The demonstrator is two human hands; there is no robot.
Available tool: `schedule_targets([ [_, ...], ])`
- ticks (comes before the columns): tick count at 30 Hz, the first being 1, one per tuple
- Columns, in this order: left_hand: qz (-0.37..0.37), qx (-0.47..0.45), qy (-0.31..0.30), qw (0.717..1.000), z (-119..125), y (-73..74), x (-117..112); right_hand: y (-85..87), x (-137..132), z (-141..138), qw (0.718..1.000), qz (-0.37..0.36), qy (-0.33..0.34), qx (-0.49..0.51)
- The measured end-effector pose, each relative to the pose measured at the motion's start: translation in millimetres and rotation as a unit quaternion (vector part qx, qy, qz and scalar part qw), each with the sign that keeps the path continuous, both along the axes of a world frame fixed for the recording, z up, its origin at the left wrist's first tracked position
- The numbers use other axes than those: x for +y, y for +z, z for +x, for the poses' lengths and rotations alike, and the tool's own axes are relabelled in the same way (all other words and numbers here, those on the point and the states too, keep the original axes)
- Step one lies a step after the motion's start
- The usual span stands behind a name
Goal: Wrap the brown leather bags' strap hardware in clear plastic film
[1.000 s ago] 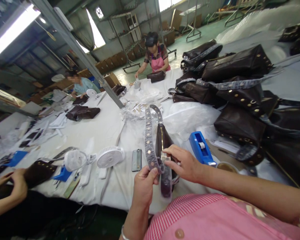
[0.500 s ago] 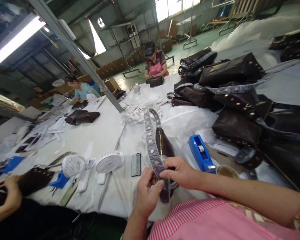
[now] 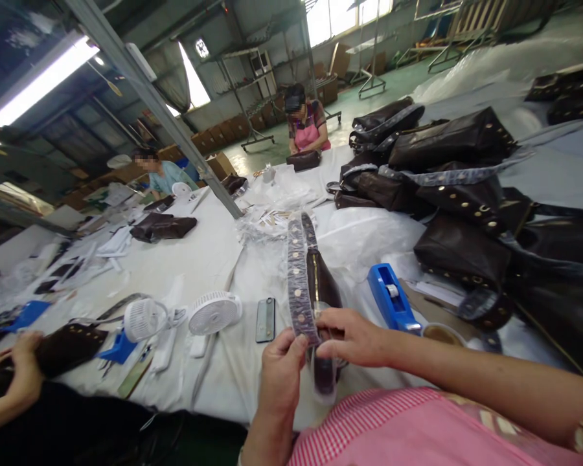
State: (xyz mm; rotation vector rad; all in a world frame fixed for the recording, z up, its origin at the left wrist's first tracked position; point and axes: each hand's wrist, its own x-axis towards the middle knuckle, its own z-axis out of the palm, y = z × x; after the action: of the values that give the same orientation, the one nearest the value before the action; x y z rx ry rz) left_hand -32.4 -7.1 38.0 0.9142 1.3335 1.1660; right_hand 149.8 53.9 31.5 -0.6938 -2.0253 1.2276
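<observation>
A dark brown handbag [image 3: 326,275] with a gold zipper stands on the table before me. Its studded strap [image 3: 297,272], covered in clear plastic film, loops up on the bag's left side. My left hand [image 3: 282,366] is closed, pinching the strap's lower left edge between thumb and fingers. Close beside it, my right hand [image 3: 346,336] is closed on the strap's right edge, its fingertips partly hidden. Below both hands hangs the strap's dark lower end [image 3: 324,375], with loose film around it.
To the right are a blue tape dispenser [image 3: 392,298] and a heap of brown bags [image 3: 461,239]. A phone [image 3: 265,320] and a white fan [image 3: 214,313] lie to the left. A co-worker's hands [image 3: 26,369] hold another bag at far left. Other people sit across the table.
My left hand has shifted its grip slightly up to the strap's left edge, with thumb and fingers closer together. The strap has straightened and turned its studded face more toward me.
</observation>
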Motion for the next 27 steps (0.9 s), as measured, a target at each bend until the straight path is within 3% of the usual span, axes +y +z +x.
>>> schedule_targets([
  [1, 0.031, 0.065, -0.012, 0.997, 0, 1.1, -2, 2.8, 0, -1, 0.993, -0.119, 0.003, 0.026],
  [3, 0.089, 0.174, -0.036, 0.980, 1, 1.8, -7, 7.6, -1, -5, 0.943, -0.323, -0.009, 0.075],
  [4, 0.109, 0.210, -0.043, 0.971, 2, 1.2, -9, 9.5, -2, -7, 0.916, -0.389, -0.024, 0.095],
  [6, 0.131, 0.246, -0.050, 0.959, 4, -1.3, -11, 11.9, -3, -12, 0.882, -0.449, -0.057, 0.130],
  [8, 0.126, 0.238, -0.070, 0.961, 2, -4.6, -11, 12.4, -4, -13, 0.892, -0.424, -0.069, 0.141],
  [10, 0.085, 0.163, -0.101, 0.978, -2, -7.5, -8, 11.0, -5, -11, 0.932, -0.341, -0.058, 0.111],
  [12, 0.023, 0.040, -0.103, 0.994, -6, -8.8, -2, 7.5, -6, -8, 0.976, -0.206, -0.045, 0.052],
  [14, -0.026, -0.044, -0.074, 0.996, -7, -7.8, 4, 1.8, -7, -6, 0.998, -0.046, -0.041, -0.013],
  [17, -0.048, -0.020, -0.045, 0.998, -1, -3.8, 12, -8.1, -9, -6, 0.983, 0.149, -0.046, -0.094],
  [20, -0.032, 0.001, -0.033, 0.999, 6, -0.8, 13, -12.1, -10, -6, 0.963, 0.229, -0.059, -0.127],
  [23, -0.002, 0.014, -0.039, 0.999, 7, 1.8, 11, -6.1, -9, 0, 0.980, 0.174, -0.041, -0.091],
  [25, 0.031, 0.072, -0.052, 0.996, 5, 4.5, 9, 0.5, -6, 4, 1.000, 0.023, 0.000, -0.022],
  [27, 0.078, 0.151, -0.070, 0.983, 3, 6.9, 7, 5.8, -3, 7, 0.977, -0.198, 0.042, 0.062],
])
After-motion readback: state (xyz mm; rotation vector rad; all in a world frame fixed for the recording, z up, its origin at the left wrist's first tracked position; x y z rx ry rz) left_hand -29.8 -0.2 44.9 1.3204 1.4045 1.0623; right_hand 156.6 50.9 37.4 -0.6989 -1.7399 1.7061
